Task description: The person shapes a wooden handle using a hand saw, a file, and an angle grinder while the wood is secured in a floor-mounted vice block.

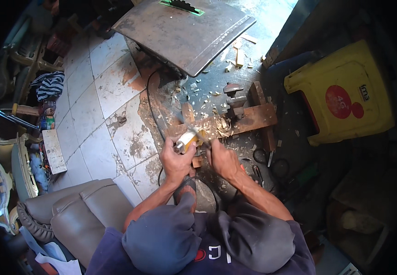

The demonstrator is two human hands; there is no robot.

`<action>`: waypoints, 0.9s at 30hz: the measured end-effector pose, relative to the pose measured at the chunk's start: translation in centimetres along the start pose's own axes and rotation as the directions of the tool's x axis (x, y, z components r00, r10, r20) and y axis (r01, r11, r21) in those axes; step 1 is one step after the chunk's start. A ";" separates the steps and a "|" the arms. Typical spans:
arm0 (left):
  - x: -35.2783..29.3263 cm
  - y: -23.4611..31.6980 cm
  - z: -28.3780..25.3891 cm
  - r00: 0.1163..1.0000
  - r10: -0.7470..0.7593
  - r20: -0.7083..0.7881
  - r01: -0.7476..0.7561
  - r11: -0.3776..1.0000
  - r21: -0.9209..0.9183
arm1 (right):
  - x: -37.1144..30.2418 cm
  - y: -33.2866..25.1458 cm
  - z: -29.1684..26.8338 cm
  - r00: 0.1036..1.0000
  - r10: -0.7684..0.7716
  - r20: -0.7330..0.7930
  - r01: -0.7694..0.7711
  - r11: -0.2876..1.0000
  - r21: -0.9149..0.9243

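Tiles (81, 130), cracked and white, gave open room at left; the saw table's (184, 34) metal corner jutted in ahead. The left hand (176, 162) pinched a pale, yellowish piece (189, 139) near the wooden stand (253, 120); the right hand (224, 159) was curled round a thin, blurred tool (201, 136). Chips (223, 124) littered the stand. A yellow plastic stool (375, 91) and scissors (270, 158) hemmed the right.

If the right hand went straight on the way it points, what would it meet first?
Its tool aside, the right hand would probably meet the yellow-white piece in the left hand; the depth between them is unclear.
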State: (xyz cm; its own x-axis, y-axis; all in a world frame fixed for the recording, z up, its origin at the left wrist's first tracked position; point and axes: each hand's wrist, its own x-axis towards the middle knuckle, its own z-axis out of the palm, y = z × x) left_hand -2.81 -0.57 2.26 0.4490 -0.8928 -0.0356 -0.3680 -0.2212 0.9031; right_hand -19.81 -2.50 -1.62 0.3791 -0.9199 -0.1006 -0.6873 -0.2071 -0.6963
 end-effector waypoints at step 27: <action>-0.8 -0.2 -0.5 0.999 0.040 -0.012 -0.038 0.993 0.114 | -0.4 -0.5 0.2 0.998 0.065 -0.019 -0.064 0.997 0.043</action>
State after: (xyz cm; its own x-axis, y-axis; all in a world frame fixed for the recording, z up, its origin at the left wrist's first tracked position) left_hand -2.64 0.36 2.33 0.4433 -0.8963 0.0055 -0.4753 -0.2299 0.8493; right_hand -19.53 -2.02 -1.39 0.3215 -0.9376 -0.1323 -0.6827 -0.1328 -0.7185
